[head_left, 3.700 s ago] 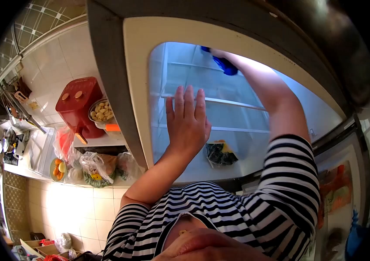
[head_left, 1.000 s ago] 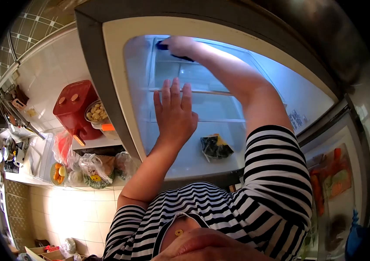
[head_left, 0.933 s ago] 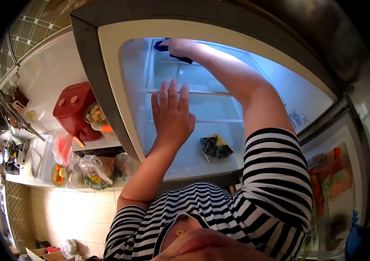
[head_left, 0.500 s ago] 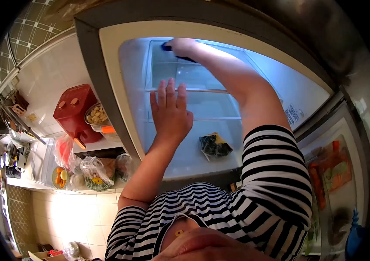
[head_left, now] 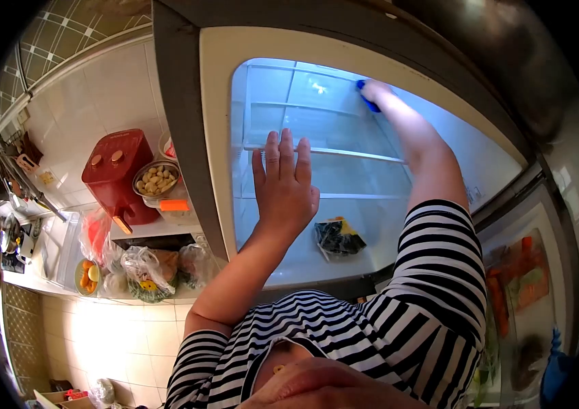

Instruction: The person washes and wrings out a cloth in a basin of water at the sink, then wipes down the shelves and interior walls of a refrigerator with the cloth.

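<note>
Deep inside the lit refrigerator (head_left: pixel 216 136), my right hand (head_left: pixel 378 91) presses a blue cloth (head_left: pixel 367 101) near the top right of the back wall, its fingers closed on it. My left hand (head_left: pixel 285 189) is open, fingers stretched out, in front of a shelf edge (head_left: pixel 344 153). Whether its fingertips touch that edge I cannot tell. Below and right of the left hand, a dark green packet with a yellow part (head_left: pixel 339 240) lies on the bottom surface. Glass shelves (head_left: pixel 283 123) cross the space behind both hands.
On the right, the open refrigerator door (head_left: pixel 562 259) carries packaged food (head_left: pixel 520 273). Left of the refrigerator stand a red air fryer (head_left: pixel 120 176), a bowl of pale round pieces (head_left: pixel 156 180) and several plastic bags (head_left: pixel 148 269) on the counter.
My right hand has moved to the right with the blue cloth, from the top left of the interior to its top right. The view has shifted slightly; my left hand stays spread.
</note>
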The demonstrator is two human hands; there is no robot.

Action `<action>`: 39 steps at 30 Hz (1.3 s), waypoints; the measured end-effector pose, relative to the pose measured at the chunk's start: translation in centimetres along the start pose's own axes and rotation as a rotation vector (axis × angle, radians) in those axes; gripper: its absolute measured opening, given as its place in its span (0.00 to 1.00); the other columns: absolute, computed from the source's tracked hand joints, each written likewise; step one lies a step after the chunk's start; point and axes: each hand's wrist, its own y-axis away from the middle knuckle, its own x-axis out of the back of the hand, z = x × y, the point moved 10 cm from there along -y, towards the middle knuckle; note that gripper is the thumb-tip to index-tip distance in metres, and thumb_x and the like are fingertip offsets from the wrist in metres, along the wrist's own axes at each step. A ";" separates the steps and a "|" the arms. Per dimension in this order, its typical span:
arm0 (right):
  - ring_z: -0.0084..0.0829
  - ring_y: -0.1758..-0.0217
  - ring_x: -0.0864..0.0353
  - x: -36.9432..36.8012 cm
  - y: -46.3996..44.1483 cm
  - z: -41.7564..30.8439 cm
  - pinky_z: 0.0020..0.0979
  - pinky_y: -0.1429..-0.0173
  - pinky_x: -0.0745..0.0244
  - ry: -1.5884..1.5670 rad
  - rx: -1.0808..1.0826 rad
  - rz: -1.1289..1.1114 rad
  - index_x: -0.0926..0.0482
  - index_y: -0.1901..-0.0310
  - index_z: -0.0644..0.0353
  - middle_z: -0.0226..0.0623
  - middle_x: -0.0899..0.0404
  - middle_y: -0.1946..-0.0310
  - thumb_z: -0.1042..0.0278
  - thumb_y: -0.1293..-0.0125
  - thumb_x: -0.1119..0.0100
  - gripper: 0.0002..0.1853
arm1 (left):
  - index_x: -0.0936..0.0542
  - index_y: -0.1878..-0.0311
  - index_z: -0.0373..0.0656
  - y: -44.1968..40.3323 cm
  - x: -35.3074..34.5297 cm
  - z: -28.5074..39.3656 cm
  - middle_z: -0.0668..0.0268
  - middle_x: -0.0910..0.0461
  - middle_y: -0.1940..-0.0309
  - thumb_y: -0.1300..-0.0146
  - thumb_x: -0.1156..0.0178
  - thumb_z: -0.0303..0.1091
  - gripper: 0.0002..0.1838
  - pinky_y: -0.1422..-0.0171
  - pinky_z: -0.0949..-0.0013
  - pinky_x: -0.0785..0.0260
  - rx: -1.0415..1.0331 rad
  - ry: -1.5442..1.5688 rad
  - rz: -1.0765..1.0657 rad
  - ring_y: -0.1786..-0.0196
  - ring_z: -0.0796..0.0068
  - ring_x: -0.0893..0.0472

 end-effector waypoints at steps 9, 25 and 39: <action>0.45 0.48 0.25 4.5 0.0 -26.8 0.39 0.42 0.33 -0.182 0.537 0.153 0.28 0.43 0.45 0.45 0.24 0.50 0.64 0.42 0.57 0.23 | 0.37 0.39 0.40 0.1 -0.1 0.1 0.49 0.41 0.38 0.59 0.42 0.29 0.37 0.32 0.43 0.55 -0.011 0.033 0.022 0.33 0.46 0.45; 0.42 0.48 0.26 14.7 31.2 -23.3 0.37 0.46 0.31 -0.620 0.872 0.208 0.25 0.49 0.48 0.38 0.24 0.53 0.72 0.46 0.47 0.20 | 0.28 0.45 0.46 4.2 9.5 6.9 0.52 0.31 0.42 0.53 0.45 0.28 0.26 0.30 0.43 0.58 -0.347 0.300 0.337 0.37 0.46 0.35; 0.43 0.47 0.29 10.0 36.9 -5.5 0.39 0.43 0.33 -0.509 0.161 1.014 0.25 0.51 0.46 0.40 0.26 0.56 0.79 0.52 0.41 0.24 | 0.26 0.49 0.40 5.4 18.8 1.3 0.51 0.31 0.43 0.47 0.48 0.31 0.19 0.33 0.43 0.45 -0.349 -0.145 0.576 0.36 0.42 0.38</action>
